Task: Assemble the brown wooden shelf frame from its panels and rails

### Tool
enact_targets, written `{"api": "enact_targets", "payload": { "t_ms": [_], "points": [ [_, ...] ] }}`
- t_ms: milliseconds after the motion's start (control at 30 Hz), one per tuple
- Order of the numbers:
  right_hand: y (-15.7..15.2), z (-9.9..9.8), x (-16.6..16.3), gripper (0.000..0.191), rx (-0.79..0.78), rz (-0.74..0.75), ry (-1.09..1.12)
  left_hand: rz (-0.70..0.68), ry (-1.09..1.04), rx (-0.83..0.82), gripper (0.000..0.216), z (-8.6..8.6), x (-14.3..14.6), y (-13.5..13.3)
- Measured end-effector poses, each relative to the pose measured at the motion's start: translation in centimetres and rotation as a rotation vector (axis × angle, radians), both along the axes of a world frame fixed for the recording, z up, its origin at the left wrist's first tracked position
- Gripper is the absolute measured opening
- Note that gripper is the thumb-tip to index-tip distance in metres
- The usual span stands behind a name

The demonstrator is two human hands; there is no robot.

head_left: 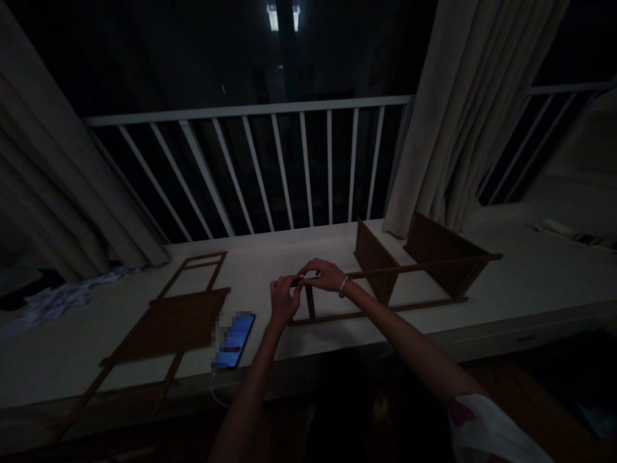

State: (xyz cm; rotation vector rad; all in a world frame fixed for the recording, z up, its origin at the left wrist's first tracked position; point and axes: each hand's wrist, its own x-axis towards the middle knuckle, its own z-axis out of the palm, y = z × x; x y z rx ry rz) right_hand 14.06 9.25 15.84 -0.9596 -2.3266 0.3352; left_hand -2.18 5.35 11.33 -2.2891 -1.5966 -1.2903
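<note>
The frame point(376, 260) lies on its side on the ledge point(530, 289), right of centre, so its end faces the person. The left hand point(284, 301) and right hand point(324, 275) meet at centre frame, fingertips pinched on its rail end, perhaps over a small fitting. The phone point(235, 339) lies lit at lower left, within sight.

Head view, very dim and underexposed. The pale surface point(530, 289) and white railing point(250, 110) catch faint light. The brightest spots are a lit, partly pixelated phone point(236, 337) and two small lights point(283, 16) at the top edge. The left hand point(284, 302) and right hand point(324, 273) appear as dull mid-tones, with the fingers unresolved. Corners fall to near black. The railing bars fan outward, showing wide-angle distortion, and fine detail is soft.
</note>
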Motion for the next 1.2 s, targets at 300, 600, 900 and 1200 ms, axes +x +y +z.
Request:
{"api": "enact_targets", "payload": {
  "t_ms": [300,600,900,1200],
  "points": [
    [0.9,-0.7,0.2,0.026,0.000,0.092,0.135,0.007,0.000,0.001,0.018,0.0,0.1,0.0],
    [1.9,-1.2,0.3,0.025,-0.098,0.122,0.205,-0.058,0.009,-0.011,0.017,0.2,-0.5,0.1],
    [1.8,-0.2,0.5,0.032,-0.325,0.242,0.215,-0.084,-0.014,-0.044,0.018,0.4,-0.7,-0.1],
    [2.9,-0.3,1.0,0.033,-0.463,0.176,0.521,-0.058,-0.008,-0.048,0.018,0.2,-0.7,-0.1]
  ]
}}
